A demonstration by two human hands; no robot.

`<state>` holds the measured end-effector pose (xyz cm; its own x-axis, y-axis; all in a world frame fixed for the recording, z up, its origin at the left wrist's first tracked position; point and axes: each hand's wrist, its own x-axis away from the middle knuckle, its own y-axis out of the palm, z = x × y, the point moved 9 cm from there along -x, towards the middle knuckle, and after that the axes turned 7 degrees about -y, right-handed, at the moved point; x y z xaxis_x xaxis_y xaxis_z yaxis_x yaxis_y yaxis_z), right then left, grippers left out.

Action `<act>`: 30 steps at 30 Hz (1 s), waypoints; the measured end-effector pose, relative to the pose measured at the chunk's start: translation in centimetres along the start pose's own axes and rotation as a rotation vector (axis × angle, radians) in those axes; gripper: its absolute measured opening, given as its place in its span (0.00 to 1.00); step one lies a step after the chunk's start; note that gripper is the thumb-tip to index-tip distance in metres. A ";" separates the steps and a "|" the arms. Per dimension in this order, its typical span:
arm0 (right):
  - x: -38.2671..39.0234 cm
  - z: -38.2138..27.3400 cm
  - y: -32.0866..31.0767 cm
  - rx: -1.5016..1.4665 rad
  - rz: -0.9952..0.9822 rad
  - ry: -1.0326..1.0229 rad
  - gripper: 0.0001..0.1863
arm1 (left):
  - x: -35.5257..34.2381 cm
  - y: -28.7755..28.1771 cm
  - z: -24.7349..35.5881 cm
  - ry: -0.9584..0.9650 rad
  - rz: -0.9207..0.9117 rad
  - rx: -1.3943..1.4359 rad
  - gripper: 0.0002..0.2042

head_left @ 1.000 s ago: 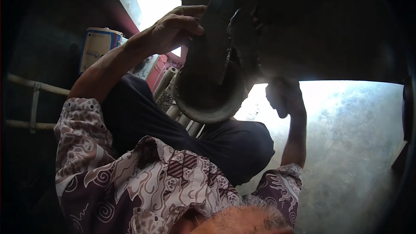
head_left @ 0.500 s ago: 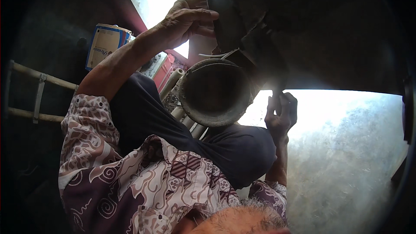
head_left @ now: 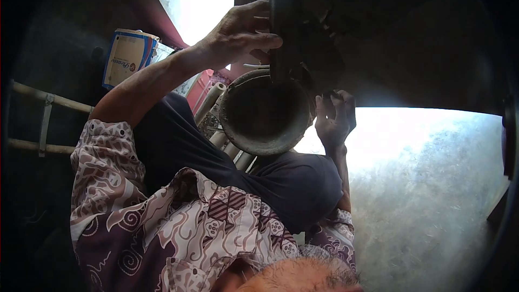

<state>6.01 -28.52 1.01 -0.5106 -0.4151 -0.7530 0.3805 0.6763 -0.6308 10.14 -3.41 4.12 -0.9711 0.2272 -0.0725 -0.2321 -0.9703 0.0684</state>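
my left grip (head_left: 243, 35) holds a dark flat piece (head_left: 284, 27) by its near edge, thumb on one face and fingers along the side; the piece stands upright above the far side of a round vessel (head_left: 259, 147), its lower end overlapping the rim from where i look, though i cannot tell whether it touches; my right grip (head_left: 336, 116) is raised just beside the vessel, thumb and fingers curled close around a dark patch, and i cannot tell if they hold something or are only drawn narrow.

as i judge it, the work is partway: the piece is up and secured in one hand, but not laid down or let go; any finished part of it is lost in the gloom, so i cannot say how much is left.

the vessel has a grey, rough rim and a deep, shadowed inside; what it contains, if anything, is too dark to make out; left of it lie pale tubes (head_left: 210, 103), one with its open end showing; farther left sits a tan and blue cardboard box (head_left: 124, 62), its contents hidden from me.
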 end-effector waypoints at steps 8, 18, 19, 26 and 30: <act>-1.4 0.4 -0.4 0.018 0.061 0.033 0.12 | 0.2 2.3 -1.7 -0.084 -0.031 -0.016 0.28; 0.1 6.5 -4.6 0.125 -0.117 -0.130 0.13 | 0.7 0.0 -4.3 -0.190 -0.077 -0.196 0.27; -0.3 7.6 -4.8 0.112 -0.135 -0.124 0.11 | 0.5 -0.4 -4.4 -0.199 -0.058 -0.149 0.27; -4.5 14.5 -4.6 0.103 -0.328 -0.100 0.09 | -0.2 -1.0 -4.1 -0.166 -0.037 -0.182 0.30; -3.7 16.2 -5.2 0.159 -0.398 0.003 0.08 | 0.1 -2.0 -4.2 -0.181 -0.036 -0.208 0.30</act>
<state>18.44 -40.40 4.09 -0.6437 -0.6227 -0.4449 0.2678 0.3614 -0.8931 10.77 -1.78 -0.23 -0.9607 0.2552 0.1093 -0.2690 -0.9531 -0.1386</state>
